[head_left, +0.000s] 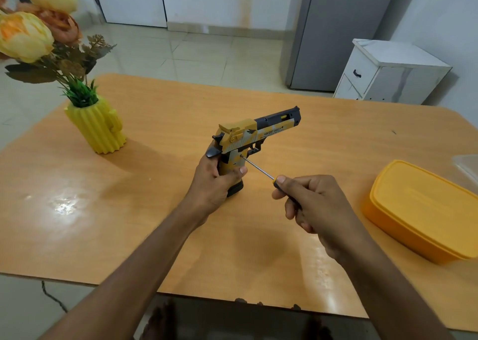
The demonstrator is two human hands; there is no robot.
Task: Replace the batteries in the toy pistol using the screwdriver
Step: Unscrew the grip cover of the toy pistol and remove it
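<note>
A yellow, white and black toy pistol (254, 132) stands upright above the middle of the wooden table (160, 122), barrel pointing right and away. My left hand (216, 181) grips its handle from the left, thumb on the near side. My right hand (314, 205) grips the handle of a screwdriver (258, 168), of which only a black and yellow tip shows past the fingers. The thin metal shaft runs up and left, and its tip touches the pistol's side just above the grip. No batteries are visible.
A yellow plastic box with its lid on (424, 210) sits at the right of the table, a clear lid's edge (467, 165) behind it. A yellow ribbed vase with artificial flowers (99, 127) stands at the left. A white cabinet (388, 73) stands beyond the table.
</note>
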